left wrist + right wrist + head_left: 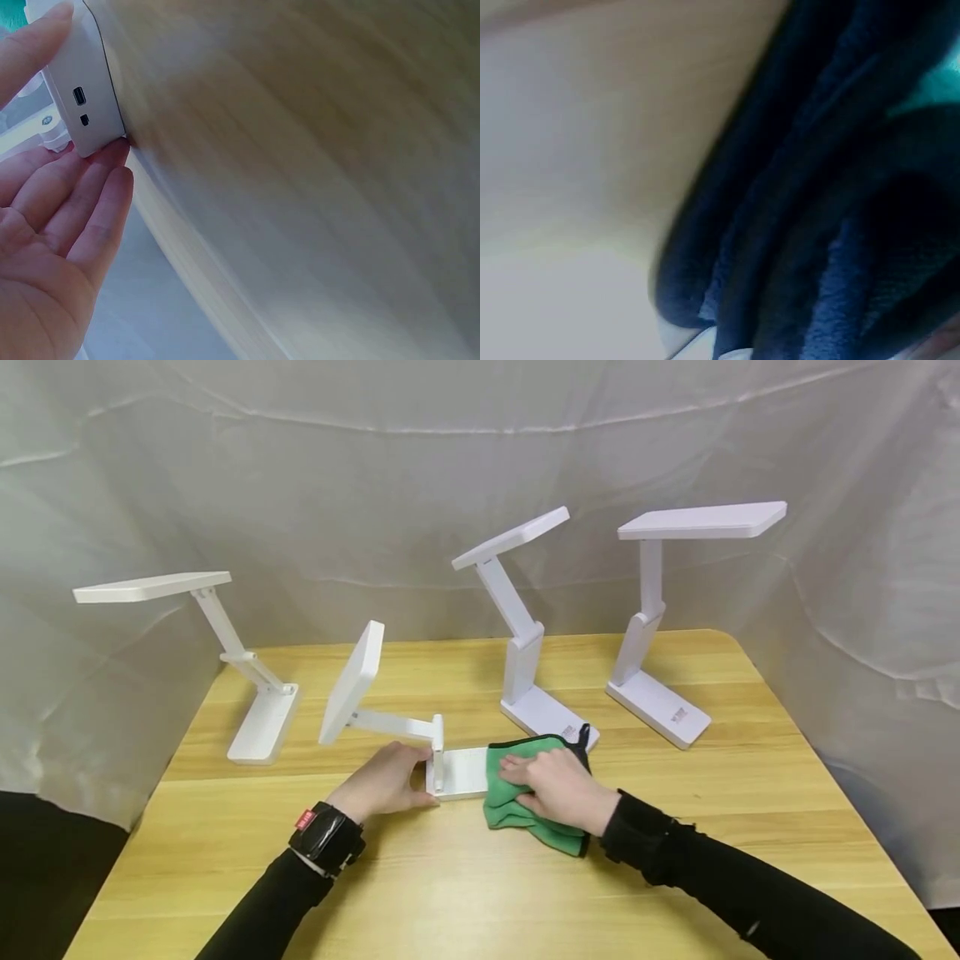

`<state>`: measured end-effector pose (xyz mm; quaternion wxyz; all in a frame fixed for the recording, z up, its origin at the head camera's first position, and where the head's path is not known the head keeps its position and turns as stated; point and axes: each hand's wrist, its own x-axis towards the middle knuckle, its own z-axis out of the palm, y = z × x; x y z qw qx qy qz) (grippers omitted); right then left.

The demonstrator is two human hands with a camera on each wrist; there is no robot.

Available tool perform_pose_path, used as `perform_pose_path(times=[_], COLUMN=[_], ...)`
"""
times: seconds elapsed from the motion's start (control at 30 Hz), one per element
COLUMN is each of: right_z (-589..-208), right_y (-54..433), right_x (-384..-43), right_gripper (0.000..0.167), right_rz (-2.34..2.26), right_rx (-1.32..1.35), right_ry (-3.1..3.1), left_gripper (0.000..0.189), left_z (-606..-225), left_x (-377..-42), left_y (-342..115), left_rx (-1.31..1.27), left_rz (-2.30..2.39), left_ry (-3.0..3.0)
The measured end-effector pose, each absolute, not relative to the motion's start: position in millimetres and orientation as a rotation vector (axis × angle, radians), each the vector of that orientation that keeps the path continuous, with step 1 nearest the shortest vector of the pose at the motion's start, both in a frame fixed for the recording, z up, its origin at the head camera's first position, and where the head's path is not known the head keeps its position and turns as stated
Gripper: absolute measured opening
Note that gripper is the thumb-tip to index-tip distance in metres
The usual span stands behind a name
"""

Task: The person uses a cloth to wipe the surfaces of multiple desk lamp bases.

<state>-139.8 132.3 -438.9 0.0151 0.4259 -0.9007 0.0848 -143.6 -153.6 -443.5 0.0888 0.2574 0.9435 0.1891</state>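
A white folding desk lamp lies with its base flat on the wooden table, its head tilted up to the left. My left hand grips the hinge end of that base, thumb on one side and fingers on the other. Seen by the left wrist camera, the base's end face carries two small ports between thumb and fingers. Over the base's right end lies a green cloth with black edging. My right hand holds the cloth with bent fingers and presses it there. Dark folds of the cloth fill the right wrist view.
Three similar white lamps stand behind: a left lamp, a middle lamp and a right lamp. The middle lamp's base is close to the cloth's back corner. A pale curtain hangs behind the table.
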Motion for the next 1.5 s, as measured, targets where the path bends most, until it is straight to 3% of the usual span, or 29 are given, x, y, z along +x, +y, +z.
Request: perform_pose_path(times=[0.13, 0.47, 0.8, 1.23, 1.5], right_z=[-439.3, -437.9, -437.0, -438.2, -440.8], right_y=[131.9, 73.7, 127.9, 74.6, 120.7], right_x=[-140.0, -139.0, -141.6, -139.9, -141.6], right_gripper=[0.040, 0.037, 0.040, 0.035, 0.041], right_rz=[0.225, 0.071, 0.239, 0.067, 0.256], right_rx=[1.325, 1.400, 1.361, 1.407, 1.359], right_ry=[-2.757, -2.730, -2.781, -2.733, -2.806], left_gripper=[0.042, 0.040, 0.043, 0.044, 0.046], left_z=[-442.1, -443.2, -441.9, -442.9, -443.2], left_x=[-143.5, -142.6, -143.0, -141.9, -141.8], left_y=[-154.4, -154.1, -151.8, -150.8, -151.3], left_rx=[0.773, 0.811, 0.732, 0.757, 0.694], left_rz=[0.548, 0.626, 0.576, 0.621, 0.599], left_ry=[2.807, 2.802, 2.818, 2.807, 2.804])
